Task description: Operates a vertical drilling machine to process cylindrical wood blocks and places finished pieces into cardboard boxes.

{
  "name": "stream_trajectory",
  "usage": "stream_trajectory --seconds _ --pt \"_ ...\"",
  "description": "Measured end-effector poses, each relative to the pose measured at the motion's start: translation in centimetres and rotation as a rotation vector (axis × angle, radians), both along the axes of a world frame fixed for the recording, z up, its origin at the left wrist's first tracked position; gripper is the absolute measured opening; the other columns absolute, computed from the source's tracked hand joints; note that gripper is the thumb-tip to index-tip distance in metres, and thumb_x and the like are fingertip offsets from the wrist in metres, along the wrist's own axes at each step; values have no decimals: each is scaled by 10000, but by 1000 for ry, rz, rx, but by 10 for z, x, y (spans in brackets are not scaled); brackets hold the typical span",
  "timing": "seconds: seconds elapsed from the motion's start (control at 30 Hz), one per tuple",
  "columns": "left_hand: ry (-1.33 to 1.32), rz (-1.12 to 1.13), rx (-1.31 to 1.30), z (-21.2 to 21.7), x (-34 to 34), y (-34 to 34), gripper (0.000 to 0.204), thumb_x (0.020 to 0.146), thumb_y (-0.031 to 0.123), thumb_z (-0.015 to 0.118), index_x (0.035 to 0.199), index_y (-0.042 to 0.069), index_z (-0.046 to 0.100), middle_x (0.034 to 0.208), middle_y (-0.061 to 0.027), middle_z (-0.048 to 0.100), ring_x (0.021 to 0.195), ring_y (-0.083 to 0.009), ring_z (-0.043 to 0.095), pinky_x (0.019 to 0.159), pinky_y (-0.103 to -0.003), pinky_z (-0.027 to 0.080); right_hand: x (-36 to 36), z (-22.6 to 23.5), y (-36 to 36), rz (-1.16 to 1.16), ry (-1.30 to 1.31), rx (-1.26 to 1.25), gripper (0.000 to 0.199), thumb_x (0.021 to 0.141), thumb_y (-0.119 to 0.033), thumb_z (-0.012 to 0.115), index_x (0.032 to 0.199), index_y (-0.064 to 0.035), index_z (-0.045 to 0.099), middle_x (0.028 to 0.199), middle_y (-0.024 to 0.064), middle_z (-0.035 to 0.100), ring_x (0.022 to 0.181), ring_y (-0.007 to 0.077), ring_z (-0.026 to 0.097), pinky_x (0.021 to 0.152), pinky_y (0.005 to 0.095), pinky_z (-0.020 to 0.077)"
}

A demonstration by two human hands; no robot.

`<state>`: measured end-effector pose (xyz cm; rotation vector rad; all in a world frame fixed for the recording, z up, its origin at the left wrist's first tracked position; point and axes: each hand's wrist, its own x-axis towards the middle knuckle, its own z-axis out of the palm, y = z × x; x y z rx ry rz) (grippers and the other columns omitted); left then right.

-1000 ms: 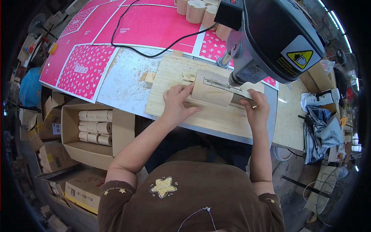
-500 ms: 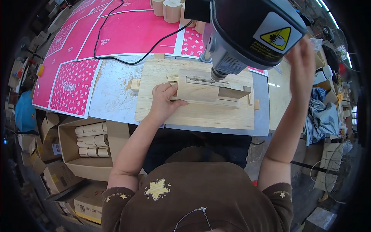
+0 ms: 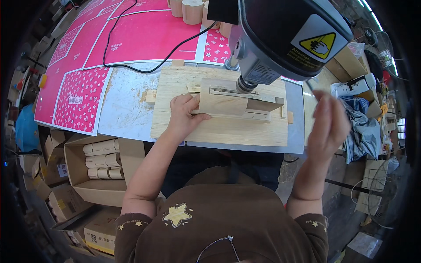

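My left hand (image 3: 183, 117) grips the left end of a pale wooden block (image 3: 222, 103), thumb along its near side and fingers curled at its end. The block lies in a wooden jig on a flat wooden board (image 3: 215, 135); a slot shows along its top. To its right a hollow, darker face (image 3: 262, 104) shows. Over the block hangs the drill press head (image 3: 294, 39), its chuck (image 3: 246, 84) close above the slot; the bit is not visible. My right hand (image 3: 328, 125) is raised right of the drill press, fingertips at the end of a thin lever (image 3: 310, 85). Motion blurs its fingers.
A black cable (image 3: 151, 71) crosses the pink printed sheets (image 3: 149, 37) on the table. Several rounded wooden pieces (image 3: 192, 12) stand at the back. Below left, an open carton (image 3: 97, 189) holds more wooden pieces. Crumpled cloth (image 3: 363, 131) lies at the right.
My right hand has come down and toward me from behind the drill press head, and the lever now shows. My left hand and the block stay in place.
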<state>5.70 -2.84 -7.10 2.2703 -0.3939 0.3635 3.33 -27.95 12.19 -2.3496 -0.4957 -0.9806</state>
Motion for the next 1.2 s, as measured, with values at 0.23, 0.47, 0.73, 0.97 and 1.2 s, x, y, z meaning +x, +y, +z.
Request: stream_trajectory --seconds 0.23,0.47,0.73,0.97,1.2 --pt "-45 -10 -3 4 2 -3 615 518 228 792 1096 127 607 735 -4 499 777 -202 479 814 -354 293 8 -98 2 27 -13 49 122 772 -18 560 879 6 615 748 126 575 670 255 523 628 332 394" --pt "-62 8 21 1 0 -2 613 516 236 792 1089 123 608 736 -3 503 779 -199 483 810 -355 293 3 -47 -11 55 -68 29 52 790 -33 549 794 1 588 644 97 501 607 226 501 572 328 375" --pt "-28 10 -23 9 5 -48 390 536 244 781 888 123 663 755 -12 521 814 -213 486 817 -361 296 135 47 -47 52 -222 -120 147 835 -130 544 825 15 561 656 41 495 565 75 432 508 215 316" --pt "-2 14 -37 9 1 -43 402 529 223 786 899 122 664 773 -12 530 824 -214 487 826 -360 288 28 38 -11 55 153 132 182 863 -125 513 804 23 602 612 51 518 535 78 447 501 213 317" --pt "12 12 -20 11 0 -41 399 530 217 786 898 122 664 773 -10 532 830 -216 488 830 -361 288 2 -78 -2 92 69 80 69 766 -13 546 788 10 607 623 87 510 566 236 480 559 312 359"
